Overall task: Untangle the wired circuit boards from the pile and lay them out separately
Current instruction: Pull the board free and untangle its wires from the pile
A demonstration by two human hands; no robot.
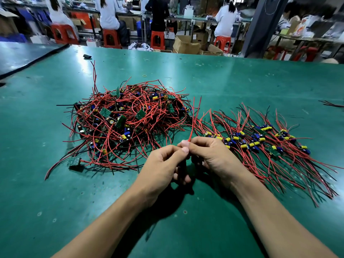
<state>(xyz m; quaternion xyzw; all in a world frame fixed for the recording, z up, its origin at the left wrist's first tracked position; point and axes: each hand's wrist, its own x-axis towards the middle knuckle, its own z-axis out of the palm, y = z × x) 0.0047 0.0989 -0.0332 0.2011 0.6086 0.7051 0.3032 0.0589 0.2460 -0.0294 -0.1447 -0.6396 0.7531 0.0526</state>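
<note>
A tangled pile (128, 125) of small green circuit boards with red and black wires lies on the green table (223, 81), left of centre. To the right, several wired boards (260, 142) lie spread in a row with their wires fanned out. My left hand (163, 164) and my right hand (210, 155) meet in front of the pile, fingertips together. Both pinch a red wire (193, 120) that rises from between them. What hangs below the fingers is hidden. One board (74, 162) lies apart at the pile's near left edge.
A small black object (87, 56) and a yellow rubber band (144, 75) lie farther back on the table. Loose wire ends (333, 104) show at the right edge. Beyond the table, people sit on red stools among cardboard boxes.
</note>
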